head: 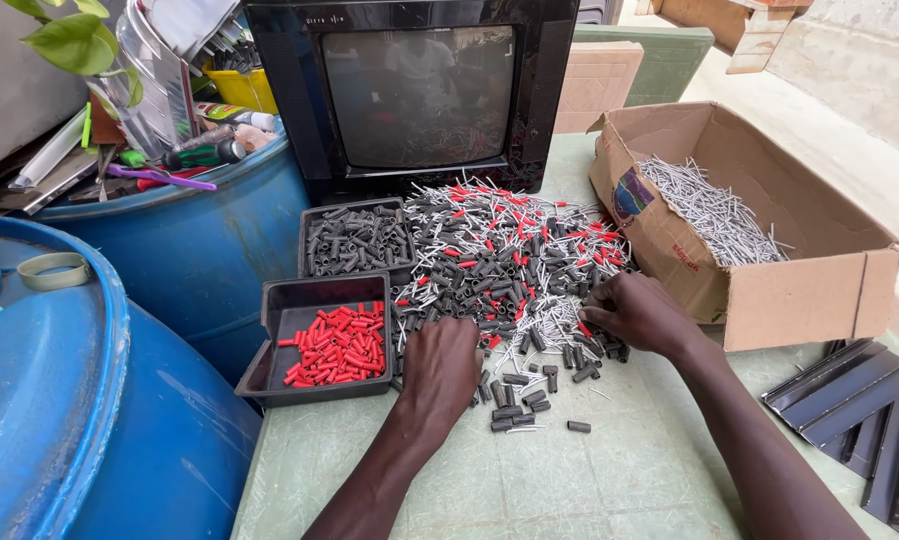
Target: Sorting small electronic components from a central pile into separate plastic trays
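Head view: mixed pile (510, 265) of small black and red plastic sleeves and thin grey pins, under and ahead of both hands; probably light, stiff, slippery, best pinched singly. Left hand (440, 365) curled, palm down; right hand (638, 312) fingers bent into pile; grip unclear. Left of left hand: black tray (320, 300) of red sleeves.

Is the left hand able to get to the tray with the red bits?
Probably yes. The left hand rests on the table right beside the tray of red pieces, with nothing between them and the tray open on top.
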